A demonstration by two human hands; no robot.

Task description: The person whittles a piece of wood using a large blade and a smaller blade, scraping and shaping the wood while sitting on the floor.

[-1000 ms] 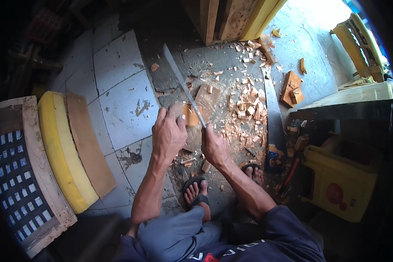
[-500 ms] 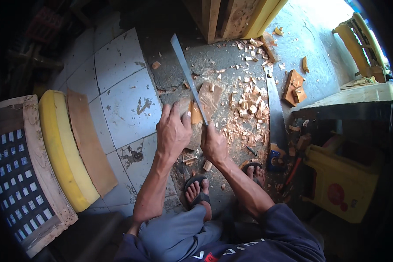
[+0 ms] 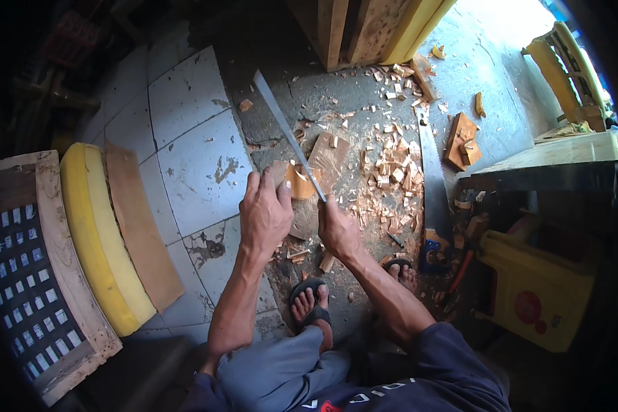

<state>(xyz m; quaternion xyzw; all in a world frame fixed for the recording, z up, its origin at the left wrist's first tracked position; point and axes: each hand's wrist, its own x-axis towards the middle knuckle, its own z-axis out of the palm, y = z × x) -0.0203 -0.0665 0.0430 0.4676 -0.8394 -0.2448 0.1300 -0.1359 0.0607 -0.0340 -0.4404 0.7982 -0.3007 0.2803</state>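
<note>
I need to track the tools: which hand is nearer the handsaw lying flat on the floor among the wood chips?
Right. The right hand, gripping the long blade, sits closer to the handsaw; the left hand, on the orange wood piece, is farther.

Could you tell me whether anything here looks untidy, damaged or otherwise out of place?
Wood chips lie scattered over the floor beside the right hand and its long blade. A handsaw lies loose among them, and the floor tiles are chipped and stained.
</note>
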